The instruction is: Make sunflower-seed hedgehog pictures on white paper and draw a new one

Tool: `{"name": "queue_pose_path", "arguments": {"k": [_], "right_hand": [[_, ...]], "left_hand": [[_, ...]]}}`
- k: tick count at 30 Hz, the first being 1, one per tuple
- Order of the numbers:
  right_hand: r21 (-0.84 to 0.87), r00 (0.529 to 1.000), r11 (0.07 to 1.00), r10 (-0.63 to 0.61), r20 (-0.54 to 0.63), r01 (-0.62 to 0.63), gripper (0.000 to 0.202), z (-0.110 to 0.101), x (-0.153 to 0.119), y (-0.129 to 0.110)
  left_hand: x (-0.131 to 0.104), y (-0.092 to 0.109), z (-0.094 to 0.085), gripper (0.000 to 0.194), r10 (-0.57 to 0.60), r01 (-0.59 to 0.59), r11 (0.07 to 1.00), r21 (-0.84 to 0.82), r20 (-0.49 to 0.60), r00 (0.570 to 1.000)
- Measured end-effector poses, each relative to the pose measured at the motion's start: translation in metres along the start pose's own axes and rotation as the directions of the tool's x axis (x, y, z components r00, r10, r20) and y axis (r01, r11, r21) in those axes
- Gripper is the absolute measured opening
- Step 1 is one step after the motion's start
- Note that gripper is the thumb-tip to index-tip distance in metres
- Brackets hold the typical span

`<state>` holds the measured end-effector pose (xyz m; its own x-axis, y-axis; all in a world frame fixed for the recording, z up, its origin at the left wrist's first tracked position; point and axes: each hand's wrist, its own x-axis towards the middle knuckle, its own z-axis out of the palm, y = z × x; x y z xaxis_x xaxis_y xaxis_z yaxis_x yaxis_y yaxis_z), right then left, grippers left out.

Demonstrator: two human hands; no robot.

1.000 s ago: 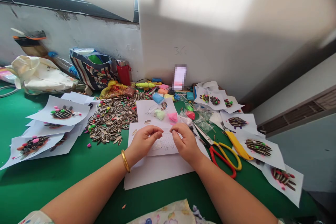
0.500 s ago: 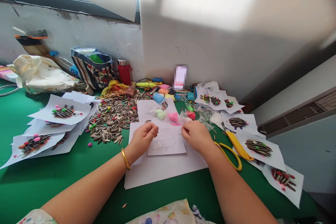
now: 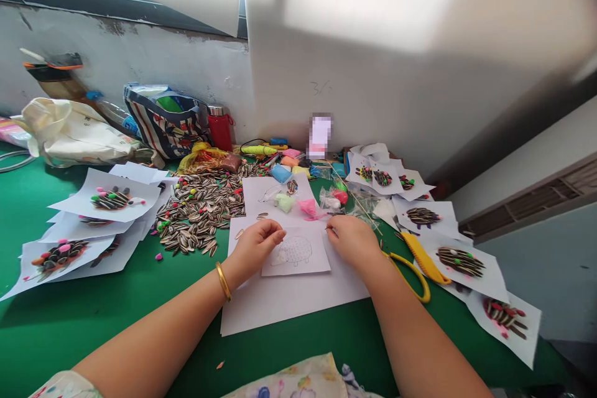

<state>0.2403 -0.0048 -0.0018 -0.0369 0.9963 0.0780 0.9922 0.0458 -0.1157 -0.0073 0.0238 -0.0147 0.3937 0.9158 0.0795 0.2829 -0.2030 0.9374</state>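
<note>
A small paper card with a pencil-drawn hedgehog point(image 3: 298, 250) lies on larger white sheets point(image 3: 298, 305) between my hands. My left hand point(image 3: 255, 246), wearing a gold bangle, is closed with thumb and fingers pressed together at the card's left edge. Whatever it may hold is hidden. Past the card's right edge, my right hand point(image 3: 355, 241) is closed in a pinch, and a tiny dark tip shows at its fingers, too small to name. Just beyond are pale green clay point(image 3: 284, 202), pink clay point(image 3: 308, 208) and a white clay packet point(image 3: 330, 200).
Sunflower seeds point(image 3: 200, 211) are heaped left of the sheets. Finished seed-hedgehog cards lie on the left point(image 3: 112, 199) and right point(image 3: 461, 261). Yellow-handled scissors point(image 3: 415, 273) rest by my right forearm. Bags, a red bottle point(image 3: 221, 129) and a phone point(image 3: 320, 137) stand along the wall.
My right hand has shifted slightly right and away from the white clay packet, which now shows more fully. My left hand has moved very little, its fingertips turning slightly towards the right.
</note>
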Motion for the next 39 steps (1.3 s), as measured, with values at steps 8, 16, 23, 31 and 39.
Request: {"name": "queue_pose_path", "arguments": {"k": [8, 16, 23, 31, 39], "right_hand": [[-0.008, 0.999, 0.999, -0.04, -0.019, 0.04, 0.013, 0.008, 0.003, 0.007], [0.068, 0.981, 0.993, -0.082, -0.173, 0.095, 0.022, 0.006, -0.003, -0.001], [0.333, 0.881, 0.86, -0.238, -0.409, 0.387, 0.018, 0.008, -0.015, -0.035], [0.479, 0.865, 0.758, -0.22, -0.451, 0.443, 0.021, 0.013, -0.029, -0.059], [0.558, 0.861, 0.697, -0.175, -0.478, 0.451, 0.02, 0.011, -0.031, -0.063]], "left_hand": [[0.0, 0.002, 0.001, 0.022, -0.003, 0.003, 1.0, -0.018, -0.005, 1.0], [-0.002, 0.006, 0.0, 0.031, -0.04, 0.041, 0.994, -0.099, 0.003, 0.999], [-0.005, 0.008, -0.001, 0.043, -0.064, 0.072, 0.968, -0.239, 0.041, 0.997], [-0.008, 0.009, 0.002, 0.036, -0.077, 0.106, 0.945, -0.309, 0.105, 0.992], [-0.01, 0.017, 0.003, 0.046, -0.048, 0.065, 0.985, -0.159, 0.109, 0.993]]}}
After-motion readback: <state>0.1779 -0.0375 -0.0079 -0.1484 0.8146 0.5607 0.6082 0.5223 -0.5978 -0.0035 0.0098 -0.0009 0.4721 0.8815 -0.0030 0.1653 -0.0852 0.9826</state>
